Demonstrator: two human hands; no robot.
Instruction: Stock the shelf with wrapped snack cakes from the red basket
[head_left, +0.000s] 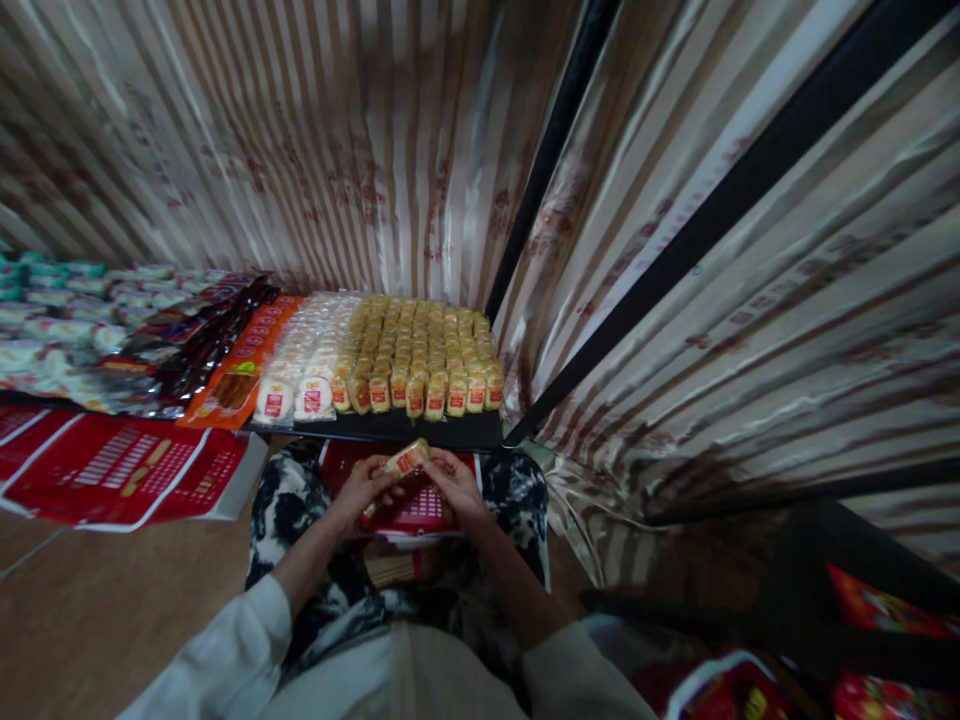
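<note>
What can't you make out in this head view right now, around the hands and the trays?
- Wrapped snack, head view: label print too small and blurred; left hand and right hand cover its ends.
- Red box in the lap: contents hidden behind both hands.
- Packet rows on the black tray: rear rows too small to count.
- Red bags at lower right: dark and cut off by the frame edge.

At lower centre, a seated person's left hand (pixel 365 487) and right hand (pixel 454 486) together hold a small wrapped snack packet (pixel 406 459) above a red box (pixel 417 508) on their lap. Just above, a dark worktop (pixel 420 431) carries rows of yellow packets (pixel 421 350). Striped curtains (pixel 322 130) fill the top.
</note>
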